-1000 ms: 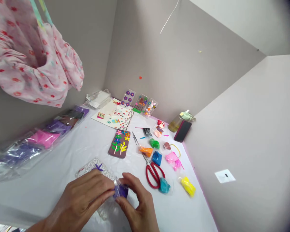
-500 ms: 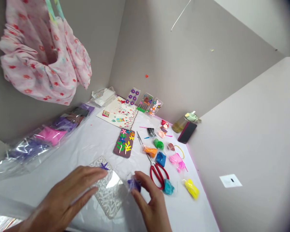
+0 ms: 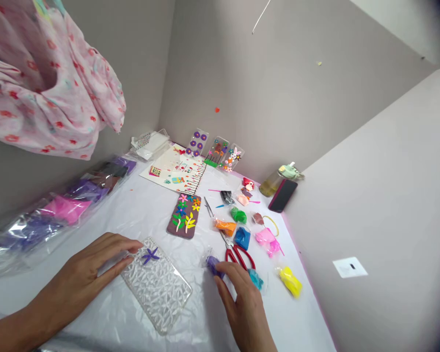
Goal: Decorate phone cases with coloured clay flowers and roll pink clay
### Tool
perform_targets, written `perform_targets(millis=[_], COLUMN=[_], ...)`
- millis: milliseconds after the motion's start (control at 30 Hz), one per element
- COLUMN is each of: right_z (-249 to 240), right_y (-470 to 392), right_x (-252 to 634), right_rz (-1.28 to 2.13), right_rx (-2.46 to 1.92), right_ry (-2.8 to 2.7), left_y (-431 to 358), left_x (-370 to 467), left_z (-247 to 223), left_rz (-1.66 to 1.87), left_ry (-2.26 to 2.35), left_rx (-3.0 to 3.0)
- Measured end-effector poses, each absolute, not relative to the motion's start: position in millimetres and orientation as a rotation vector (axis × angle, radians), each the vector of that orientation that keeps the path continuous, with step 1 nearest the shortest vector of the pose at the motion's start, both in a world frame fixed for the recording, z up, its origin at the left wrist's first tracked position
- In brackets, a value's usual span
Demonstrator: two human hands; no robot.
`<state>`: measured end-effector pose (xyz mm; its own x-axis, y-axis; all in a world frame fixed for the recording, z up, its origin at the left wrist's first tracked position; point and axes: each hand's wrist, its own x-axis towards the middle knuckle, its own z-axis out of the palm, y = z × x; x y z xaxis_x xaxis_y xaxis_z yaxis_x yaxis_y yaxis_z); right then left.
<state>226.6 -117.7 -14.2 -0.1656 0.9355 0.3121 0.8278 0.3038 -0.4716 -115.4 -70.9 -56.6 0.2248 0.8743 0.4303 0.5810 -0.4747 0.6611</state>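
Observation:
A clear phone case (image 3: 161, 288) with a crinkled, faceted pattern lies flat on the white-covered table. Near its upper end sits a purple clay flower (image 3: 150, 255) with thin, pointed petals. My left hand (image 3: 99, 264) is at the case's upper left edge, fingers stretched and thumb apart; whether the tips touch the case I cannot tell. To the right of the case, my right hand (image 3: 240, 296) pinches a small plastic packet of purple clay (image 3: 212, 265) between thumb and fingers, low over the table. Red-handled scissors (image 3: 238, 254) lie just beyond that hand, partly hidden by it.
A brown case with clay flowers (image 3: 185, 217) lies farther back, beside tweezers (image 3: 208, 207). Packets of coloured clay, such as orange (image 3: 225, 227) and yellow (image 3: 290, 282), spread to the right. A bottle (image 3: 275, 181) and phone (image 3: 283, 195) stand by the wall; a plastic bag (image 3: 66, 208) lies left.
My right hand has moved right, away from the case, with the purple clay packet. My left hand has drawn back left, uncovering the purple flower. The view has shifted slightly.

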Motion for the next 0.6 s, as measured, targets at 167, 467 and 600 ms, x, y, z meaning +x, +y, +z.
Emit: perform_targets(millis=[167,467,600], right_z=[-3.1,14.0,36.9], right_y=[-119.6,-110.3,-90.8], right_x=[224.6,256.5,276.2], right_rz=[0.324,0.179,0.011], right_rx=[-1.622,-1.707,-1.733], right_ry=[-2.105,-1.976,-2.066], left_y=[-67.5,-50.7,-41.1], left_x=[-116.6,-121.7,-117.2], left_z=[-55.0,-29.3,-20.7], left_rz=[1.051,0.99,0.975], left_ry=[1.487,1.511,1.466], left_rx=[2.131,2.167,2.194])
